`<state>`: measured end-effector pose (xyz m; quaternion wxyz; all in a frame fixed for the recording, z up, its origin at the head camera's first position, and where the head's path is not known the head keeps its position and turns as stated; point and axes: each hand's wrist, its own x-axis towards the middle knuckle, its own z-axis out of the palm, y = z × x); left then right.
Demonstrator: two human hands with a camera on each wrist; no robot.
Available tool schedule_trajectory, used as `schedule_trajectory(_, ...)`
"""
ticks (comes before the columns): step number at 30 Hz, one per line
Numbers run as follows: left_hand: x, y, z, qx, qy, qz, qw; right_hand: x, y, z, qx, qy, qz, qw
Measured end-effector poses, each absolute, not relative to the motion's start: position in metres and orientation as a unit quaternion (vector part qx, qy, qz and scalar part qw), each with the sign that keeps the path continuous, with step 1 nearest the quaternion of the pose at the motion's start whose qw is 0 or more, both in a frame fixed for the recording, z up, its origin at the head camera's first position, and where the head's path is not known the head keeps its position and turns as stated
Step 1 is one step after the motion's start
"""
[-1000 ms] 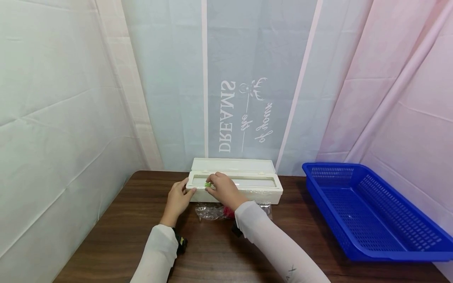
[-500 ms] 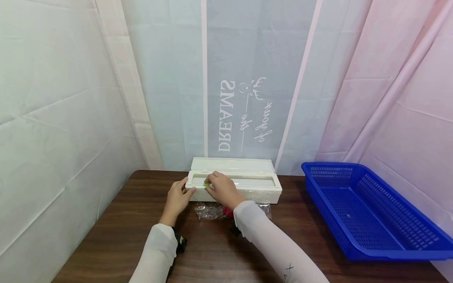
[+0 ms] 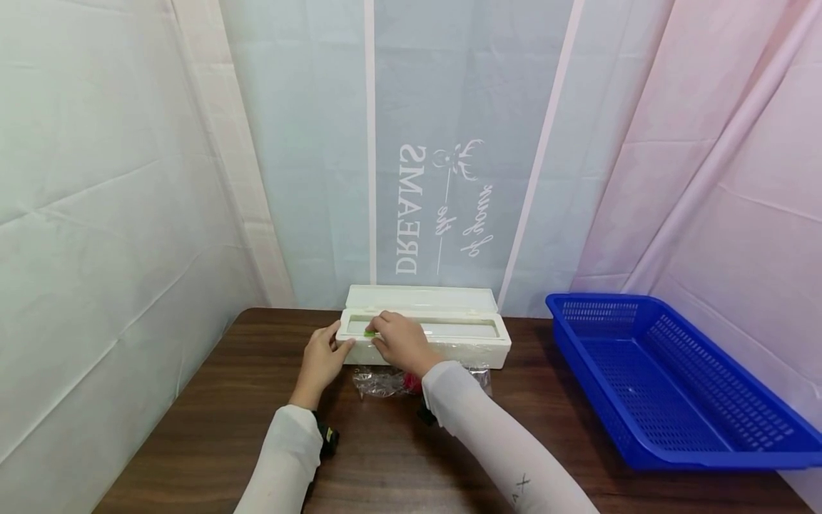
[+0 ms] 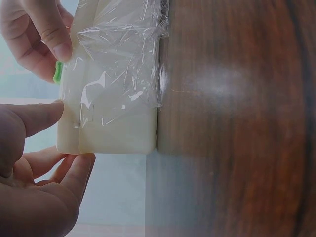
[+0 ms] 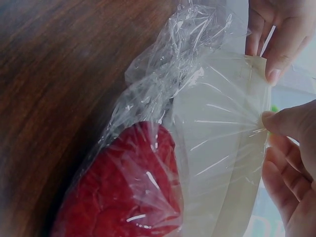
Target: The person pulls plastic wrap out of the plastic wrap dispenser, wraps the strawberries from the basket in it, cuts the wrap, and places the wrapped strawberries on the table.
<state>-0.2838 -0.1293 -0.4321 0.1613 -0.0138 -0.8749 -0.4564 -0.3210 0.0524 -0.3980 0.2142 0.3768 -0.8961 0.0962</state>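
A long white cling film dispenser (image 3: 491, 353) stands at the back of the table, its lid (image 3: 424, 298) raised behind it. My left hand (image 3: 323, 365) grips its left end, thumb at the front edge and fingers round the end, as the left wrist view shows. My right hand (image 3: 404, 346) pinches a small green slide cutter (image 4: 58, 72) on the top edge, towards the left. Clear cling film (image 5: 207, 108) drapes down the dispenser's front, creased at the right thumb. Under the film, in front of the dispenser, lies a red, lumpy thing (image 5: 143, 182).
A large blue plastic basket (image 3: 632, 457) stands on the right side of the brown wooden table (image 3: 212, 414). Fabric curtains (image 3: 315, 143) close in the back and both sides. Each wrist wears a black camera.
My right hand has slid slightly left along the top edge with the green slide cutter. The left hand keeps its grip on the dispenser's end.
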Motion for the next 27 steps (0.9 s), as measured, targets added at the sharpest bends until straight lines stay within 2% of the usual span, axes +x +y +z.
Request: schedule_trajectory(27,-0.2829,-0.1300,-0.4341,-0.016,-0.874,-0.459,0.158,-0.3210,0.0513,-0.3953,0.397,-0.897,0.066,0.186)
